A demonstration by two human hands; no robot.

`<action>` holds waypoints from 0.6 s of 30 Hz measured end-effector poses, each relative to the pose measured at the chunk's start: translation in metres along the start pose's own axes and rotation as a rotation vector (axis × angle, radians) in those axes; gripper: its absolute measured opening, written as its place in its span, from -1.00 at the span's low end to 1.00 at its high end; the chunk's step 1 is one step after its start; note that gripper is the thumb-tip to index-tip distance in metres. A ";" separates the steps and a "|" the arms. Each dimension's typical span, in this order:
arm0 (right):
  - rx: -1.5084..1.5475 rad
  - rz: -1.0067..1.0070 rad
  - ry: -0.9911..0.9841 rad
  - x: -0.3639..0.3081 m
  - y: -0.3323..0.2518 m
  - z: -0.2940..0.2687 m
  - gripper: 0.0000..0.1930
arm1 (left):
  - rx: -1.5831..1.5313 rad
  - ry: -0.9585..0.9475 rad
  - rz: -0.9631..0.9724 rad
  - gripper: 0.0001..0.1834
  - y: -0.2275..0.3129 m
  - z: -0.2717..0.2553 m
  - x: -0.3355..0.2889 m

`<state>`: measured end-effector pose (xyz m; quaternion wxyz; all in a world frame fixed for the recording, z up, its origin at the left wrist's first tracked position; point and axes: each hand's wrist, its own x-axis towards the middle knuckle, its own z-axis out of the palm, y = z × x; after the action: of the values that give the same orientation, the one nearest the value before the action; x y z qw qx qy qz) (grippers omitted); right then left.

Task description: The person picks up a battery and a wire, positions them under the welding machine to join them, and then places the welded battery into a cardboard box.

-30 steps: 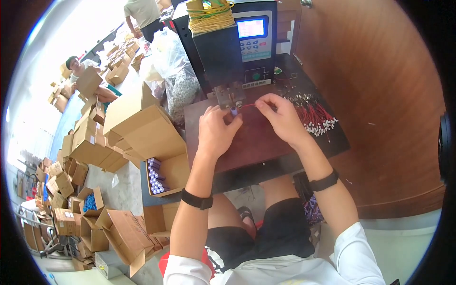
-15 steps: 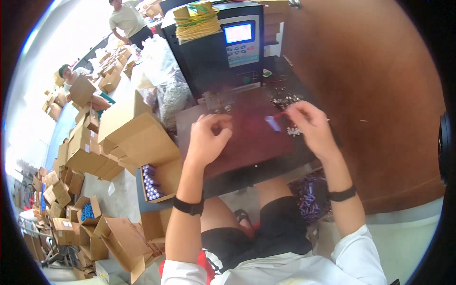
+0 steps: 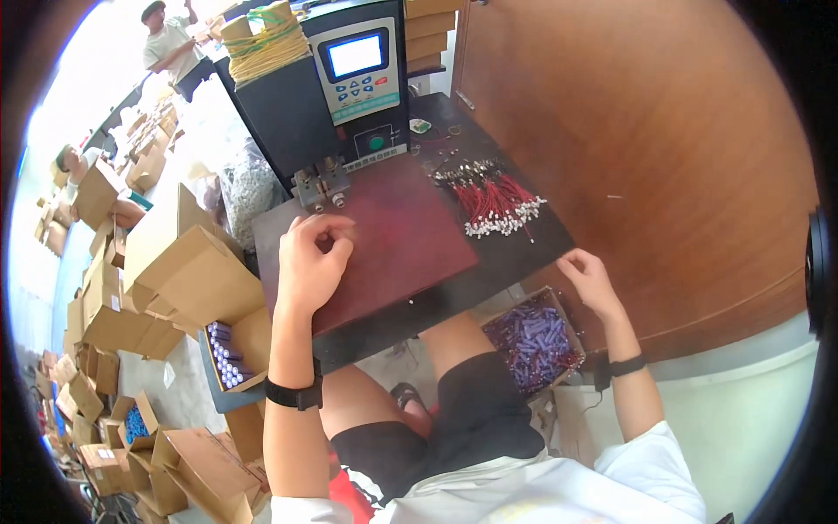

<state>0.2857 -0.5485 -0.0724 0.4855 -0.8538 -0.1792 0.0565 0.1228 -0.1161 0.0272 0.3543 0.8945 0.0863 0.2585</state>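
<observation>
My left hand [image 3: 312, 266] hovers over the left part of the dark red board [image 3: 410, 236], just in front of the welding machine's metal electrodes [image 3: 327, 196]. Its fingers are curled toward the thumb, and whatever they may hold is hidden. Off the table's right edge, my right hand [image 3: 591, 278] hangs with loosely bent fingers and nothing visible in them. Below and left of it stands a carton [image 3: 576, 336] heaped with purple cylindrical battery cells [image 3: 534, 341], red wires among them. A bundle of red wire leads [image 3: 497, 196] with white connectors lies right of the board.
The black spot welder [image 3: 288, 122] with a lit screen rises at the back, a coil of yellow wire [image 3: 266, 48] on top. An open carton [image 3: 249, 354] of upright purple cells stands left. A brown wall panel [image 3: 646, 148] bounds the right; two people work among cartons far left.
My right hand has moved from above the leads to beyond the table's right edge; the purple cell with red wire has left its fingers. My left hand stays curled by the electrodes. The view has shifted.
</observation>
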 end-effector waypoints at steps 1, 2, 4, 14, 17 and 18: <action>0.013 -0.003 -0.011 0.011 -0.007 0.014 -0.81 | -0.014 0.015 -0.006 -0.73 -0.004 -0.001 -0.003; -0.064 -0.084 0.036 0.020 -0.018 0.026 -0.80 | -0.029 0.031 -0.009 -0.75 -0.007 -0.004 -0.005; -0.152 -0.183 0.118 0.040 -0.028 0.046 -0.75 | 0.056 0.061 0.037 -0.78 -0.011 -0.003 -0.010; -0.212 -0.143 0.010 0.070 -0.011 0.032 -0.74 | 0.454 0.359 -0.262 -0.82 -0.041 -0.095 -0.096; -0.290 -0.074 0.013 0.072 -0.017 0.015 -0.77 | 0.726 0.192 -0.346 -0.78 -0.084 -0.123 -0.137; -0.309 -0.074 0.031 0.073 -0.023 0.016 -0.78 | 0.848 0.069 -0.344 -0.75 -0.093 -0.132 -0.149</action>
<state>0.3433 -0.4984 -0.0558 0.3527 -0.9119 -0.2098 -0.0028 -0.0700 -0.0202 -0.0150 -0.0085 0.9241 0.3435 0.1674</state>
